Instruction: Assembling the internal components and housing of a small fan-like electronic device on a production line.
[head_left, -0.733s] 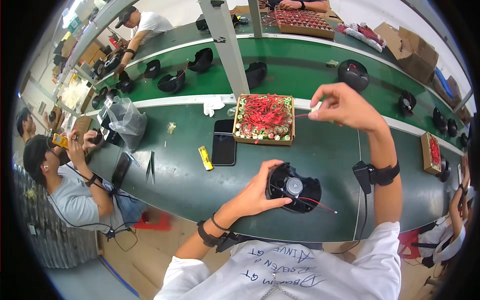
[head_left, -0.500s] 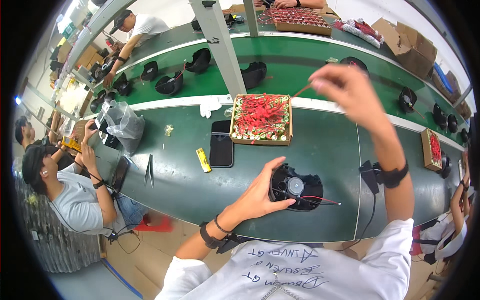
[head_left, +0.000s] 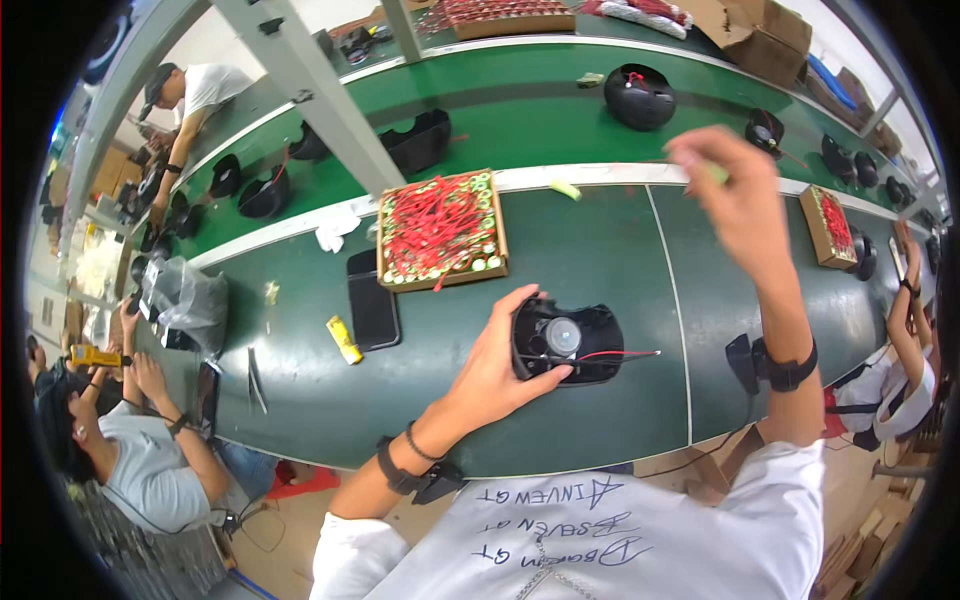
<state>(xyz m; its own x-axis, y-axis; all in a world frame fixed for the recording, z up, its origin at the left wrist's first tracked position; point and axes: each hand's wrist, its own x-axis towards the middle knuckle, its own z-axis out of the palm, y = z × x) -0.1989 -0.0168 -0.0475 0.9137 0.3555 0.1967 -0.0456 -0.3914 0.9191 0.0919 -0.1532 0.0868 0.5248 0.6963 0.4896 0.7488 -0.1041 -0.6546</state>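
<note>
My left hand [head_left: 495, 355] grips the left side of a black rounded speaker housing [head_left: 602, 343]. A round grey speaker driver [head_left: 563, 337] sits inside it, and a red and a dark wire stick out to the right. My right hand [head_left: 735, 195] is raised over the far bench edge, blurred, its fingers closed around what looks like a light green battery cell [head_left: 717, 172]. To its left, another light green cell [head_left: 565, 189] shows at the pale rail. A cardboard box [head_left: 503, 235] holds many green battery cells with red leads [head_left: 440, 225] heaped on top.
Behind the rail, a green conveyor [head_left: 540, 110] carries black housings [head_left: 640, 97]. On the bench are a phone [head_left: 374, 305], a yellow cylinder [head_left: 344, 340], tweezers [head_left: 257, 380] and a clear bag [head_left: 187, 300]. A metal post [head_left: 310, 100] rises behind the box. Other people work left and right.
The view has shifted right. My right hand has moved away from the box, and the red lead between them no longer shows. A green cell now shows at the rail. My left hand still grips the speaker housing.
</note>
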